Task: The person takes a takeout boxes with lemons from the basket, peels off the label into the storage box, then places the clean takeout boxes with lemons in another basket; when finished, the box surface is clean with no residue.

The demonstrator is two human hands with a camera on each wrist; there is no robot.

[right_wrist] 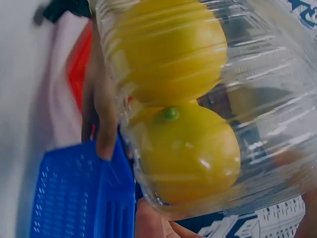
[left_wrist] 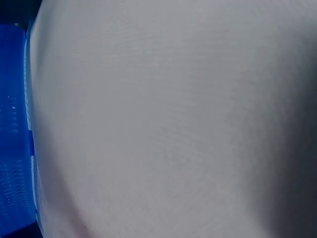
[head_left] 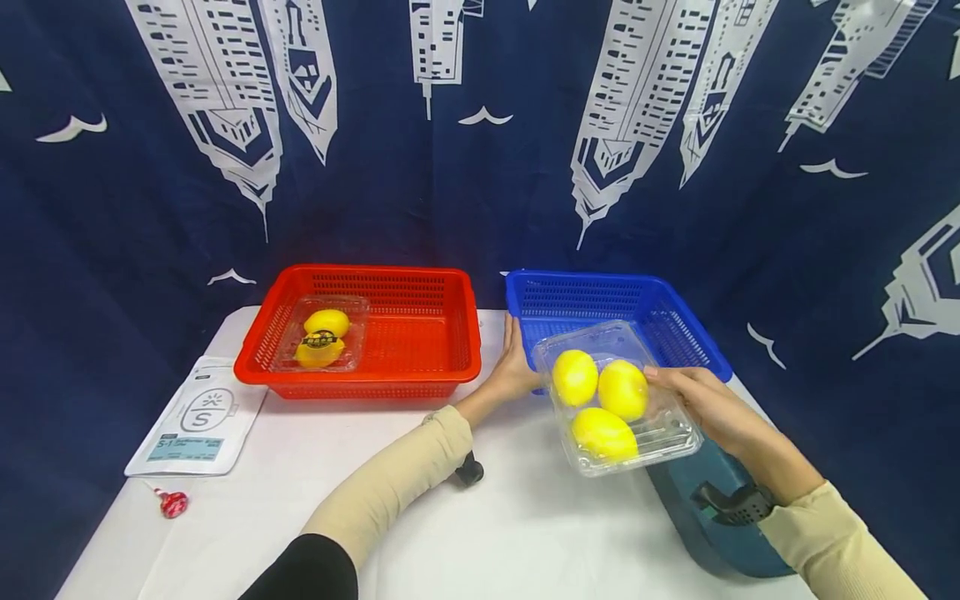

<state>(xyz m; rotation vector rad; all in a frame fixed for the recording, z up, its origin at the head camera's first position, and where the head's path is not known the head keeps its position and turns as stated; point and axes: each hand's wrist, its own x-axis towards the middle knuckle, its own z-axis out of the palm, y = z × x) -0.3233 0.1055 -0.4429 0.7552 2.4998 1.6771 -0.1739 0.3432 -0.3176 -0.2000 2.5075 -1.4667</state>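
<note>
My right hand (head_left: pixel 712 408) holds a clear plastic clamshell box (head_left: pixel 667 425) by its right side, thumb on top. Three yellow lemons (head_left: pixel 622 390) lie inside the box, which is tilted and raised over the near edge of the blue basket (head_left: pixel 615 283). In the right wrist view, two lemons (right_wrist: pixel 193 148) show large through the ribbed plastic. With straight fingers my left hand (head_left: pixel 513 367) touches the blue basket's left side; its thumb is hidden behind the box. The left wrist view shows only the blue basket's edge (left_wrist: pixel 15 134) beside white cloth.
A red basket (head_left: pixel 420 375) at left holds another clear clamshell box (head_left: pixel 360 317) with two lemons and a black label. A white pouch (head_left: pixel 198 417) and a red lollipop (head_left: pixel 173 504) lie at far left. A dark teal bin (head_left: pixel 712 533) stands below my right forearm.
</note>
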